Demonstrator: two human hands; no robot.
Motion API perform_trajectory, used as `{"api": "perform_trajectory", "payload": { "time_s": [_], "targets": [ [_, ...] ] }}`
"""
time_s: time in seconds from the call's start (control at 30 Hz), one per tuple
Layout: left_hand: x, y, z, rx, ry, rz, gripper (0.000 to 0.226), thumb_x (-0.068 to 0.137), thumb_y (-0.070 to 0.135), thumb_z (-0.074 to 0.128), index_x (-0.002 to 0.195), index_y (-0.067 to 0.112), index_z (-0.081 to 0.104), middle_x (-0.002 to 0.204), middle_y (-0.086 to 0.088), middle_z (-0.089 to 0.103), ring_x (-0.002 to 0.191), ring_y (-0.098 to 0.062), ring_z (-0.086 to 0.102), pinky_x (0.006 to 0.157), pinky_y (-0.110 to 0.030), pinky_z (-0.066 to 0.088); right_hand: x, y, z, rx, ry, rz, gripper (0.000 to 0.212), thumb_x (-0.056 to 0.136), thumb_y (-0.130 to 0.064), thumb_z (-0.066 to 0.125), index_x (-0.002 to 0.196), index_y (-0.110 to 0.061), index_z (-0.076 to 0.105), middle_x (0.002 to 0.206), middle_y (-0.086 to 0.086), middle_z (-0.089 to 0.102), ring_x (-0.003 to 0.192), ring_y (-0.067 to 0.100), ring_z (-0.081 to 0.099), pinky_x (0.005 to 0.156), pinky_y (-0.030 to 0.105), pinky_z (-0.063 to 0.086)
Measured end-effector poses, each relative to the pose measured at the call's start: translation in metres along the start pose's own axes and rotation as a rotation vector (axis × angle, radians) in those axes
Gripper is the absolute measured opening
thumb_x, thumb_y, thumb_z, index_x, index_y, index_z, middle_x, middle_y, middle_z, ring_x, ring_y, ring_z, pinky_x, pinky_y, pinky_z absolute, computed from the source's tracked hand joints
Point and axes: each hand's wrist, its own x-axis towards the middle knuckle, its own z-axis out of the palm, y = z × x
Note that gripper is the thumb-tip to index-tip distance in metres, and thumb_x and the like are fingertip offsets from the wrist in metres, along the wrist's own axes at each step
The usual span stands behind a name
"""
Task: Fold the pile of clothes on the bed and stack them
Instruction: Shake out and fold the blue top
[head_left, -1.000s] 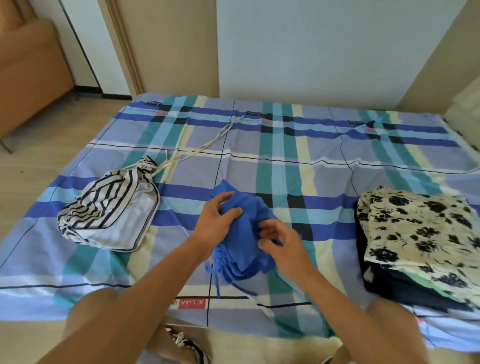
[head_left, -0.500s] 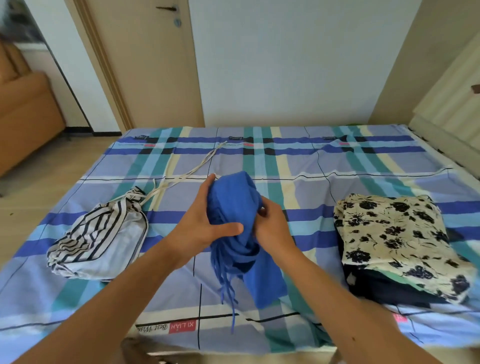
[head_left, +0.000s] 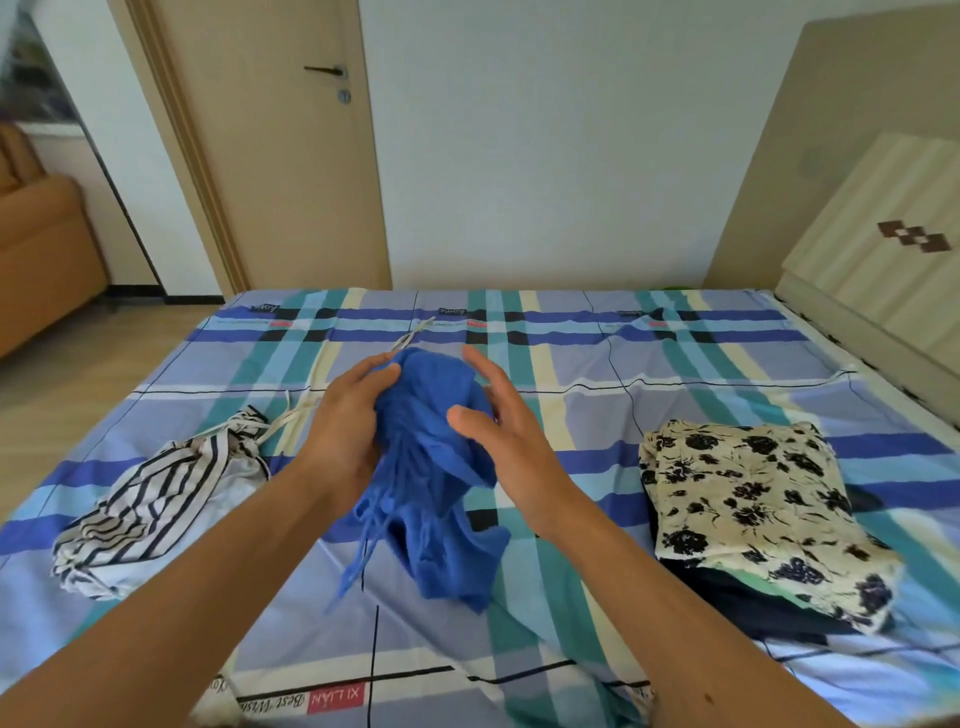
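**Head view: one garment in hand, one waiting, two already stacked**

Head view shows the job a little past halfway, as far as can be judged. At the right of the bed a folded cream garment with black flowers (head_left: 753, 499) lies on top of a folded dark navy garment (head_left: 737, 613), and together they make a neat stack. Well apart from it at the left, a crumpled black-and-white striped garment (head_left: 156, 504) with long cream ties waits unfolded on the blue, teal and cream plaid sheet (head_left: 701, 364).

Between them, a bunched bright blue garment (head_left: 431, 467) with dangling cords is held up above the sheet, not yet spread or folded. The left hand (head_left: 348, 415) grips its left side with fingers curled into the cloth. The right hand (head_left: 498, 426) is spread, fingers nearly straight and thumb out, palm facing the cloth. Whether it touches the fabric I cannot tell, but it holds nothing.

What is left, then, is folding the blue piece, folding the striped one, and putting both on the stack.

A second ago the blue garment lay bunched on the sheet under both hands. Half a second ago it was lifted, with both hands closed on it. Now it hangs higher and the right hand has let go and opened. The striped garment and the stack have not moved.
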Motion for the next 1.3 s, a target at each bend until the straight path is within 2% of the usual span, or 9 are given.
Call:
{"api": "perform_trajectory", "payload": {
  "time_s": [0.2,0.37,0.57,0.63,0.8,0.87,1.1,1.2,1.3],
  "targets": [
    [0.004,0.005,-0.007,0.294,-0.148,0.159,0.056,0.085,-0.027,0.038,0.125,0.006,0.061,0.107,-0.016,0.074,0.097,-0.026,0.073,0.073,-0.029,0.061,0.002,-0.011,0.000,-0.290,0.142,-0.065,0.099,0.077,-0.010,0.084,0.151,-0.037,0.025,0.143,-0.005,0.038,0.129,0.010,0.048,0.103,0.031,0.050],
    [0.016,0.012,-0.015,0.616,-0.050,0.301,0.008,0.096,0.007,0.062,0.098,0.004,0.069,0.075,-0.009,0.076,0.067,-0.017,0.070,0.063,-0.025,0.058,0.019,-0.033,-0.005,-0.301,0.307,-0.218,0.061,0.083,-0.008,0.077,0.125,-0.034,0.040,0.118,0.002,0.051,0.103,0.017,0.060,0.083,0.023,0.053],
    [0.026,0.032,-0.004,0.879,0.122,0.350,0.059,0.099,0.046,0.051,0.056,0.005,0.053,0.045,0.003,0.051,0.040,-0.007,0.036,0.047,-0.022,0.030,0.045,-0.066,-0.001,-0.035,0.291,-0.212,0.043,0.089,-0.017,0.073,0.123,-0.028,0.048,0.120,0.001,0.060,0.095,0.003,0.066,0.086,0.027,0.056],
    [0.030,0.044,-0.001,0.794,0.161,0.327,0.054,0.099,0.049,0.050,0.067,0.005,0.050,0.058,-0.004,0.041,0.053,-0.013,0.036,0.054,-0.027,0.028,0.050,-0.072,-0.002,0.040,0.253,-0.162,0.058,0.088,-0.019,0.074,0.135,-0.034,0.044,0.128,0.002,0.057,0.106,0.009,0.067,0.094,0.034,0.055],
    [0.031,0.078,0.007,0.572,0.049,0.288,0.039,0.100,0.045,0.050,0.093,0.009,0.062,0.088,-0.009,0.055,0.084,-0.018,0.048,0.079,-0.036,0.037,0.054,-0.074,-0.005,-0.018,0.237,-0.139,0.084,0.086,-0.009,0.074,0.150,-0.036,0.027,0.123,-0.009,0.052,0.085,-0.013,0.065,0.068,0.007,0.050],
    [0.029,0.087,0.009,0.510,0.053,0.302,0.052,0.102,0.041,0.050,0.103,-0.009,0.064,0.098,-0.025,0.067,0.088,-0.023,0.057,0.083,-0.041,0.045,0.053,-0.073,-0.005,-0.055,0.243,-0.103,0.089,0.085,-0.017,0.077,0.151,-0.041,0.024,0.121,-0.014,0.052,0.087,-0.006,0.067,0.075,0.015,0.056],
    [0.030,0.105,0.020,0.525,-0.017,0.378,0.030,0.105,0.021,0.048,0.109,0.001,0.070,0.106,-0.021,0.072,0.098,-0.034,0.068,0.083,-0.042,0.056,0.056,-0.080,0.003,-0.052,0.054,-0.070,0.101,0.068,-0.044,0.086,0.150,-0.044,0.028,0.133,-0.009,0.054,0.106,0.003,0.067,0.095,0.036,0.056],
    [0.030,0.114,0.028,0.699,-0.142,0.398,0.028,0.103,0.016,0.051,0.111,-0.006,0.067,0.108,-0.031,0.067,0.096,-0.039,0.067,0.093,-0.057,0.052,0.066,-0.092,0.012,-0.097,0.028,-0.133,0.067,0.077,-0.027,0.084,0.136,-0.028,0.051,0.120,-0.005,0.067,0.104,0.007,0.068,0.086,0.027,0.058],
    [0.034,0.131,0.030,0.896,-0.159,0.520,0.032,0.097,0.015,0.061,0.096,-0.016,0.063,0.081,-0.033,0.060,0.071,-0.021,0.051,0.068,-0.041,0.049,0.078,-0.109,0.007,-0.254,0.137,-0.210,0.024,0.089,-0.006,0.070,0.112,-0.013,0.068,0.101,0.009,0.073,0.088,0.011,0.069,0.075,0.029,0.056]
  ]
}}
